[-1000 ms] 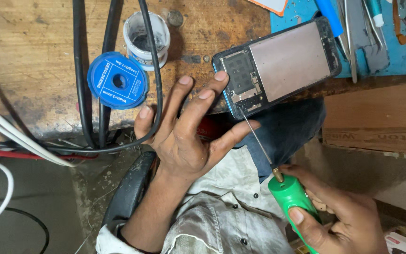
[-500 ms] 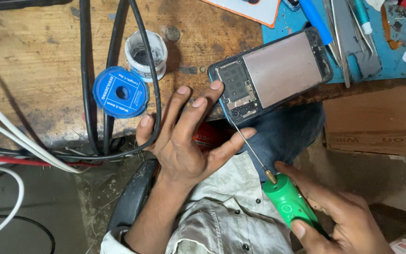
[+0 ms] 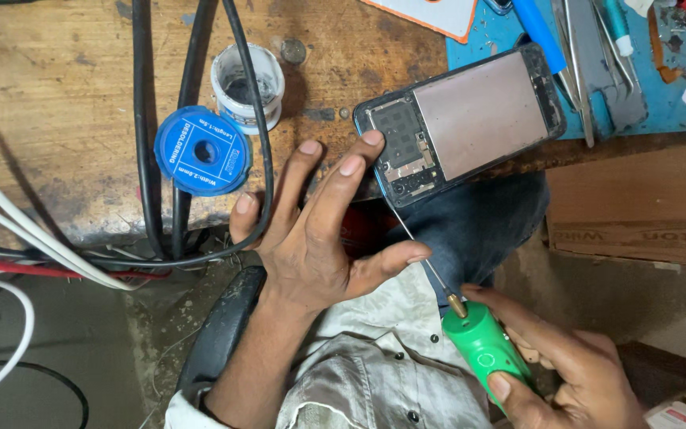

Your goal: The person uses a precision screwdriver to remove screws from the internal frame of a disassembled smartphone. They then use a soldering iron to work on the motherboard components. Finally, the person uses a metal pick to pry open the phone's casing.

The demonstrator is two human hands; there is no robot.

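Head view showed an opened phone (image 3: 470, 123) lying back-side up, half on the wooden bench edge (image 3: 57, 159) and half on a blue mat (image 3: 676, 103), its long axis tilted from lower left to upper right. At its lower left corner, the thin shaft of a green electric screwdriver (image 3: 482, 353) met the casing, slanting down and right into the right hand (image 3: 565, 373), whose fingers were wrapped around the handle. The left hand (image 3: 319, 238) sat just left of that corner, fingers spread and loose, two fingertips (image 3: 371, 139) touching the phone's edge. A blue spool (image 3: 202, 151) and a white pot (image 3: 248, 83) lay farther left, among black cables (image 3: 140, 119).
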